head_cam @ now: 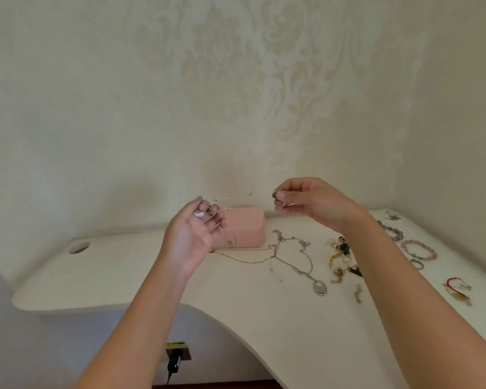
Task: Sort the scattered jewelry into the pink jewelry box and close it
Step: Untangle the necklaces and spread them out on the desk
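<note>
White desk (124, 276) up front, loads left on it: silver necklace (319, 287) and gold chain (244, 260) around 1 o'clock, heap of earrings (341, 256) at 2, bead bracelets (420, 249) and red cord (455, 286) out at 3. Barely started, going by that. Left hand (191, 234) curled round a sparkly piece (199, 213), right hand (314, 204) pinching a small ring (275, 195). Maybe a fine chain strung between them, too faint to call. Pink box (247, 228) at 12, partly behind the left fingers, looks closed. Patterned wallpaper (222, 80) beyond.

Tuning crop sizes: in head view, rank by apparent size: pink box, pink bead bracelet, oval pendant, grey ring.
1. pink box
2. pink bead bracelet
3. oval pendant and grey ring: nearly alike, and the pendant is nearer the camera, so unranked.
</note>
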Tool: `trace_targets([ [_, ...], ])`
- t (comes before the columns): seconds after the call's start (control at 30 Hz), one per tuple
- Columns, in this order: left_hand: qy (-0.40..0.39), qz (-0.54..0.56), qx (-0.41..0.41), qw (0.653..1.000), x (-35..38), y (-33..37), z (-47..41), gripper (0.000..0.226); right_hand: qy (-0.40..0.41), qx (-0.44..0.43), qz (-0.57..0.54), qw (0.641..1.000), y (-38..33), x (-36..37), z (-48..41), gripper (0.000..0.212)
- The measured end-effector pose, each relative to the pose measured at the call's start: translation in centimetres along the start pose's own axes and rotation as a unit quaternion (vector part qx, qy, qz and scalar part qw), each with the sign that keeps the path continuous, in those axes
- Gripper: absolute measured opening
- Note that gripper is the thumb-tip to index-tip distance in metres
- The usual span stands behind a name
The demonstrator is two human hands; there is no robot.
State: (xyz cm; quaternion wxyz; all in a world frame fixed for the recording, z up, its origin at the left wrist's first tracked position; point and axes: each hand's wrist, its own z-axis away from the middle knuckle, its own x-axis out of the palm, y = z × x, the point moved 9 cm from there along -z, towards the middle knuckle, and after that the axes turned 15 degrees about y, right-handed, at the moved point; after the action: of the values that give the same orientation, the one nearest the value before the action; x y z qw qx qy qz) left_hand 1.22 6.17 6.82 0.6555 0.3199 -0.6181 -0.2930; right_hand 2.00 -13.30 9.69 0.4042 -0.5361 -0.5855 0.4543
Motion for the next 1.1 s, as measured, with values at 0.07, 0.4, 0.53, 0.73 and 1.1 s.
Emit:
trace_targets([
  [0.07,-0.003,0.046,0.011,0.999,1.4,1.2,0.1,0.042,0.025,-0.004,-0.038,0.999,-0.7,-1.1,0.0,0.004],
  [0.4,0.02,0.031,0.042,0.998,4.5,3.1,-0.2,0.03,0.065,0.035,-0.354,0.933,-2.7,-3.3,0.3,0.014],
  [0.53,0.062,0.077,0.015,0.995,2.4,2.3,-1.1,0.028,0.047,0.073,-0.452,0.888,-1.9,-4.3,-0.1,0.025],
  [0.73,0.161,0.152,-0.076,0.972,-1.7,-1.0,-2.2,0.022,0.024,0.105,-0.451,0.886,-0.8,-5.9,-0.2,0.042],
  [1.1,0.109,-0.318,-0.091,0.937,-5.2,-3.6,-2.8,0.014,0.089,0.1,-0.01,0.991,-1.4,-8.3,1.5,0.021],
])
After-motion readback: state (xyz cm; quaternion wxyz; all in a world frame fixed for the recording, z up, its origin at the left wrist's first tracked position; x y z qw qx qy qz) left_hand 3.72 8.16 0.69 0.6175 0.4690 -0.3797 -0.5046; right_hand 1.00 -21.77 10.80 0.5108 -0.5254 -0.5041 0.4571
